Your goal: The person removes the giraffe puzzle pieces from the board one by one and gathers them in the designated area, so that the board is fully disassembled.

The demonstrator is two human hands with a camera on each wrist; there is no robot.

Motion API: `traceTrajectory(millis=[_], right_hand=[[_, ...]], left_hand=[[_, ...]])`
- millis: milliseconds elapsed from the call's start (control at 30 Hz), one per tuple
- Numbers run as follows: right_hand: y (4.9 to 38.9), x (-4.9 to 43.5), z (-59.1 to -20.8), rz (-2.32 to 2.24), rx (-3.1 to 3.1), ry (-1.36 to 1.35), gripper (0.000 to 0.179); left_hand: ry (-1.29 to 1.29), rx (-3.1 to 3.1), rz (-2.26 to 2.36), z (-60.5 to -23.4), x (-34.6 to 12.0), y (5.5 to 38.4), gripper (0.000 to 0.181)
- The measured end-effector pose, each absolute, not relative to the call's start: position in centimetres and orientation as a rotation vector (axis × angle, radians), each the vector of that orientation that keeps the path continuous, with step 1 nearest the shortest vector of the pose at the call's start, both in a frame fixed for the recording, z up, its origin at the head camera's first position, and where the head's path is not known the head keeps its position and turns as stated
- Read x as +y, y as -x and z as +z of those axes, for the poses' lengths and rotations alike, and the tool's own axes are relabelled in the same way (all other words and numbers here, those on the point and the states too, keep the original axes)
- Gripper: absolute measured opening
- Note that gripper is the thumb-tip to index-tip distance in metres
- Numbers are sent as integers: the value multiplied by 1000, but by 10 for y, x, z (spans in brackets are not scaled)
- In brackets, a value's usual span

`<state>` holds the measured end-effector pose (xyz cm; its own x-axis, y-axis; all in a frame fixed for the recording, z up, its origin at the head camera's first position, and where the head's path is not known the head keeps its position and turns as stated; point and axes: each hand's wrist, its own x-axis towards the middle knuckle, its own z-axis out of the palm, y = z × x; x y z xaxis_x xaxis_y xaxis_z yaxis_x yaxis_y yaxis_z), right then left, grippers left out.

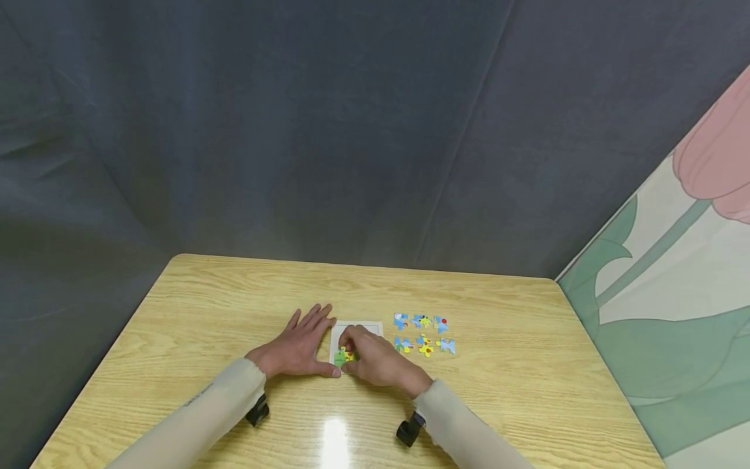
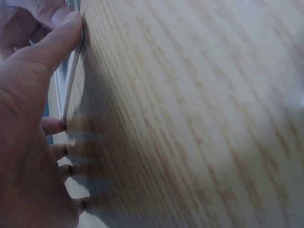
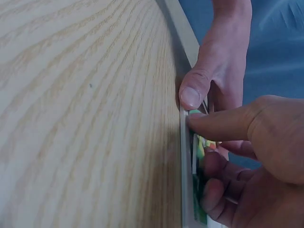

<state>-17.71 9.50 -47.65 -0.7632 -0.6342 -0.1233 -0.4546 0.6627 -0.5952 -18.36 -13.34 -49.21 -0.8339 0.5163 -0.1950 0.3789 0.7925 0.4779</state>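
A small white puzzle tray (image 1: 369, 324) lies on the table, with green and yellow jigsaw pieces (image 1: 340, 357) in its near left corner. My left hand (image 1: 295, 348) rests flat at the tray's left side, fingers spread, thumb at the near corner and index finger by the far one. Over the tray, my right hand (image 1: 377, 359) is curled with thumb and fingers pinching a green and yellow puzzle piece (image 3: 201, 148) close to the near edge. The fingers hide much of that piece. In the left wrist view, the left thumb (image 2: 57, 45) presses along the tray's rim.
To the right of the tray, several loose puzzle pieces (image 1: 425, 345) in blue, yellow and red lie in two rows on the wooden table (image 1: 498, 378). A dark curtain (image 1: 351, 130) hangs behind the table, and a flowered cloth (image 1: 691, 312) is at the right.
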Motion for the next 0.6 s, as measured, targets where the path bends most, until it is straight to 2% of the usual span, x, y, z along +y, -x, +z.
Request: traceTrajectory(millis=[333,600], right_hand=[[181,99,-479,-1029,2456,835,12],[185,103,-481,-1104,2382,815,9]], left_hand=[[-685,2667,620,-492,-134,185,107],[-692,2658,626,-491,-134,184,107]])
